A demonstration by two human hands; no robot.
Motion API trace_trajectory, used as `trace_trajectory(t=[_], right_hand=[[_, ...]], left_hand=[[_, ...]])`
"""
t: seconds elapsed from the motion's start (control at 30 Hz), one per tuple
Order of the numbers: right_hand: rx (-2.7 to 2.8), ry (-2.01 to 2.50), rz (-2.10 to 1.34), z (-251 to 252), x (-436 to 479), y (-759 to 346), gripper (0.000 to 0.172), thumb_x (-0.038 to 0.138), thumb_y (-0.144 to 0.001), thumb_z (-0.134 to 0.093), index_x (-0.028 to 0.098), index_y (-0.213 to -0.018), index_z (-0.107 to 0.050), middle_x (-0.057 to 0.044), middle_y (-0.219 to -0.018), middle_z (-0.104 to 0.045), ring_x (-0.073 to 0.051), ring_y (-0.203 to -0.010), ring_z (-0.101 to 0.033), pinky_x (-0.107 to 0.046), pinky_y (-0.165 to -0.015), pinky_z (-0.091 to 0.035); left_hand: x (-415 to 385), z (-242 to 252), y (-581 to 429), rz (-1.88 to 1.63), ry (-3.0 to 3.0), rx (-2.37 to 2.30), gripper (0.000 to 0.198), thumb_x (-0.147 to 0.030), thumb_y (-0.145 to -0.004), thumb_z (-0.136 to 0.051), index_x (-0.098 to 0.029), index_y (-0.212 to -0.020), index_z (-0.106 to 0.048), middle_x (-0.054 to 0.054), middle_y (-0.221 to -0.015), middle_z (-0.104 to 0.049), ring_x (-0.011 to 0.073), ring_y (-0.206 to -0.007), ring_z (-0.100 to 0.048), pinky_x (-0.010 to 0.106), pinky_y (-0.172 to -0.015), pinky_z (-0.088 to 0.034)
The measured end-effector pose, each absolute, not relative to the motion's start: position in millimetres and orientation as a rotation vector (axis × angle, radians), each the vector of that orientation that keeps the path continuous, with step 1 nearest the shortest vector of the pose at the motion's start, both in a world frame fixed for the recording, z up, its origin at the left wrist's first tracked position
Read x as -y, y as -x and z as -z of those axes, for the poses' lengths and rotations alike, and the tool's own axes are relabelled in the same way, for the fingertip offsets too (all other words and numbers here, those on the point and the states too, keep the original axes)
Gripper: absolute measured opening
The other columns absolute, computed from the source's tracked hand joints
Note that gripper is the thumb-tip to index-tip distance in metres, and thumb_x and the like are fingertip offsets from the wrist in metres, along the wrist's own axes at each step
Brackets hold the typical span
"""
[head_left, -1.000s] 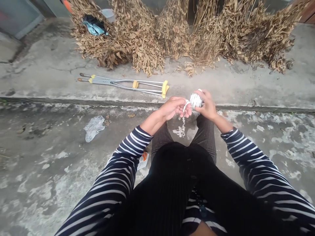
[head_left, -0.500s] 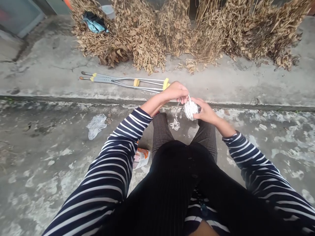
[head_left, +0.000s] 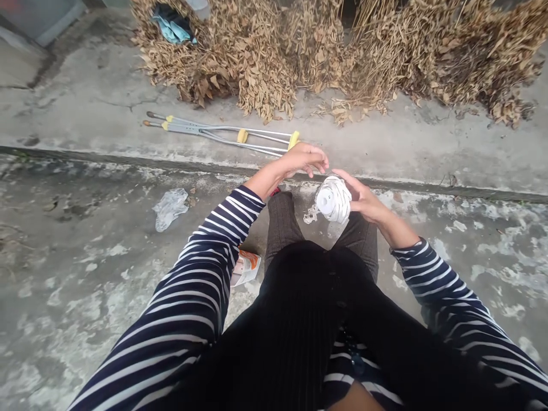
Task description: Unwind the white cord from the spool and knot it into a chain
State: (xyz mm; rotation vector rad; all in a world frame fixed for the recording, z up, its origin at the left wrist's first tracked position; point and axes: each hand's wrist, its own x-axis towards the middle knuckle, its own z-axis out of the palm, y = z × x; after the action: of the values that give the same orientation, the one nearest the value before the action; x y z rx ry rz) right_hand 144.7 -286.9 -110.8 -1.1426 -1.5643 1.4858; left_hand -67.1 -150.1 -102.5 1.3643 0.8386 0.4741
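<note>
A spool wound with white cord (head_left: 339, 200) rests in my right hand (head_left: 367, 202), whose thumb and fingers hold it from the right side. One round white end of the spool, with a small dark mark on it, faces up toward me. My left hand (head_left: 305, 158) hovers just up and left of the spool, apart from it, with its fingers loosely bent and separated; I see no cord between them. Below, a loose tangle of white cord (head_left: 310, 215) shows left of the spool, between my knees.
A pair of crutches (head_left: 214, 131) with yellow pads lies on the raised concrete ledge. Dried leafy stalks (head_left: 261, 63) are heaped behind, with a blue and black cloth (head_left: 173, 25) on them. A clear plastic bag (head_left: 170, 208) and an orange-white packet (head_left: 246, 267) lie on the ground.
The spool has turned so its round end faces me. My left fingers have come off the cord they pinched at the spool's top and loosened.
</note>
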Motion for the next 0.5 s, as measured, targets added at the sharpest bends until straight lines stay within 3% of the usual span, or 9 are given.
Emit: trace_trajectory(t=[0.1,0.23,0.37,0.5], right_hand=[[1.477,1.157,-1.567,109,282,-149,0.089,0.034,-0.07,-0.082,0.032,-0.153,-0.05,-0.004,-0.156,-0.055,-0.031,-0.144,-0.052,-0.052,-0.123,-0.04],[1.412,1.284,-1.669,101,280,-157,0.086,0.032,-0.068,-0.081,0.036,-0.15,-0.055,-0.003,-0.145,-0.064,-0.033,-0.134,-0.059,-0.054,-0.111,-0.052],[1.337,1.347,-1.757,95,283,-159,0.085,0.033,-0.068,-0.079,0.036,-0.15,-0.055,-0.002,-0.139,-0.067,-0.03,-0.121,-0.066,-0.048,-0.095,-0.061],[1.328,1.332,-1.752,94,287,-160,0.083,0.029,-0.067,-0.079,0.037,-0.147,-0.058,-0.001,-0.142,-0.065,-0.029,-0.126,-0.063,-0.044,-0.097,-0.06]], left_hand=[[170,112,72,-0.444,-1.254,-0.753,0.016,-0.021,-0.088,-0.074,-0.01,-0.099,-0.078,0.014,-0.103,-0.077,0.0156,-0.088,-0.074,0.02,-0.067,-0.057],[188,121,69,-0.444,-1.212,-0.706,0.03,-0.021,-0.082,-0.081,-0.014,-0.111,-0.079,0.011,-0.105,-0.077,0.0136,-0.084,-0.073,0.022,-0.069,-0.06],[192,122,64,-0.451,-1.267,-0.734,0.016,-0.02,-0.083,-0.08,-0.009,-0.093,-0.079,0.008,-0.088,-0.077,0.0107,-0.07,-0.068,0.023,-0.066,-0.058],[192,121,59,-0.443,-1.358,-0.777,0.006,-0.014,-0.084,-0.075,-0.009,-0.082,-0.078,0.004,-0.075,-0.072,0.0087,-0.064,-0.064,0.021,-0.065,-0.056]])
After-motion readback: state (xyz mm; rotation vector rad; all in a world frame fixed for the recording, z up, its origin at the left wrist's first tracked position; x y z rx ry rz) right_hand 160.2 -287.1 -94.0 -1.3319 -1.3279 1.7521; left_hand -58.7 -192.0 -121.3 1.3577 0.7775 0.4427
